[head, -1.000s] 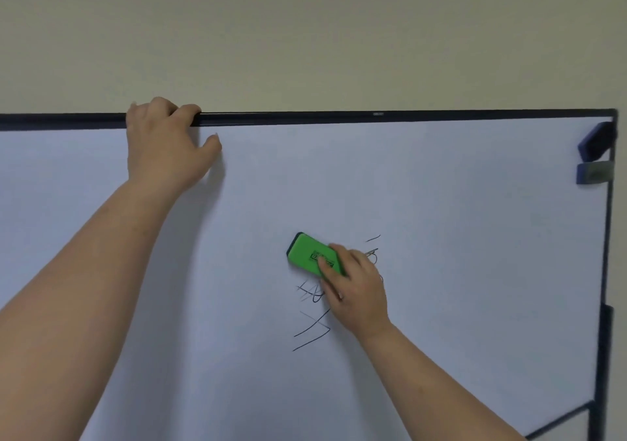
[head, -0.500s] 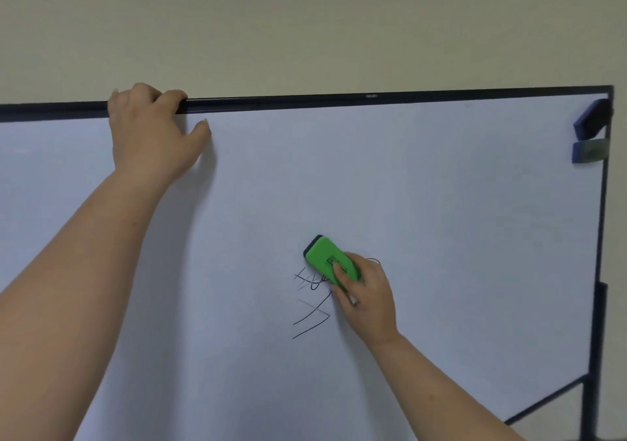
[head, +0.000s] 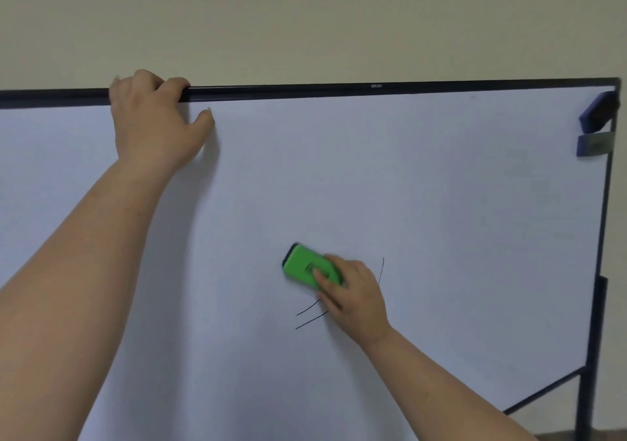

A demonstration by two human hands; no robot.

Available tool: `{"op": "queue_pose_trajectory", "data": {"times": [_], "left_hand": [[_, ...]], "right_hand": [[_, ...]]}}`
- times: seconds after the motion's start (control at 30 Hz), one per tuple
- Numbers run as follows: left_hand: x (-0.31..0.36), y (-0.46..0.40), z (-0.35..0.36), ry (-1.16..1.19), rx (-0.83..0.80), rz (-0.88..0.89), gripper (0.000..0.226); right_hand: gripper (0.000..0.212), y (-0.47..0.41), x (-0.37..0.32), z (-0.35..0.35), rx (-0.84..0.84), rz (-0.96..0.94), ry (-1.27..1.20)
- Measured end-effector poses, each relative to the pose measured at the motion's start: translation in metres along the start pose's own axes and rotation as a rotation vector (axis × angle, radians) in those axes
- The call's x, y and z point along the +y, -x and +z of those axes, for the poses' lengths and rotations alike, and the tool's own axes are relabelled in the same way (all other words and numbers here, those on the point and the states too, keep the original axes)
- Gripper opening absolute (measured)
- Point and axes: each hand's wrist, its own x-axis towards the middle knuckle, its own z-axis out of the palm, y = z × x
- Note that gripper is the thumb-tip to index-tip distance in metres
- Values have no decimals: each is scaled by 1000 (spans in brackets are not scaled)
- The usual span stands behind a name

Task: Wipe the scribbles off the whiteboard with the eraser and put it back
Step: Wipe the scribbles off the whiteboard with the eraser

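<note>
A white whiteboard point(head: 441, 203) with a dark frame fills most of the view. My right hand point(head: 353, 298) presses a green eraser point(head: 305, 266) flat against the board near its lower middle. Black scribbles point(head: 310, 318) remain as two short strokes just below the eraser, and a thin curved line point(head: 382, 271) shows to the right of my hand. My left hand point(head: 152, 125) grips the board's top edge at the upper left, fingers curled over the frame.
Two blue erasers point(head: 597, 125) cling to the board's top right corner. The dark stand post point(head: 593, 356) runs down the right side. A plain beige wall point(head: 305, 16) lies above the board.
My right hand has slid the eraser down and to the left over the scribbles. The upper strokes and the crossed marks are gone. My left hand keeps its hold on the top edge.
</note>
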Motion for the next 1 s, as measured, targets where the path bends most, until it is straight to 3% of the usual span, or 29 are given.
{"op": "queue_pose_trajectory", "data": {"times": [0.1, 0.3, 0.4, 0.53, 0.67, 0.83, 1.0], "left_hand": [[-1, 0, -2, 3, -8, 9, 57], [0, 0, 1, -4, 3, -6, 57], [1, 1, 3, -6, 18, -11, 56], [-2, 1, 2, 0, 22, 5, 55], [-4, 0, 2, -4, 22, 17, 57], [-3, 0, 6, -9, 53, 9, 57], [-3, 1, 4, -6, 55, 29, 56]], "right_hand": [[34, 31, 10, -5, -57, -133, 47], [32, 5, 33, -16, 69, 192, 63], [29, -2, 10, -4, 39, 18, 15], [28, 44, -3, 12, -160, -285, -25], [32, 71, 26, 0, -168, -257, 8], [42, 23, 32, -9, -39, -99, 43], [37, 34, 5, 9, -144, -284, -19]]}}
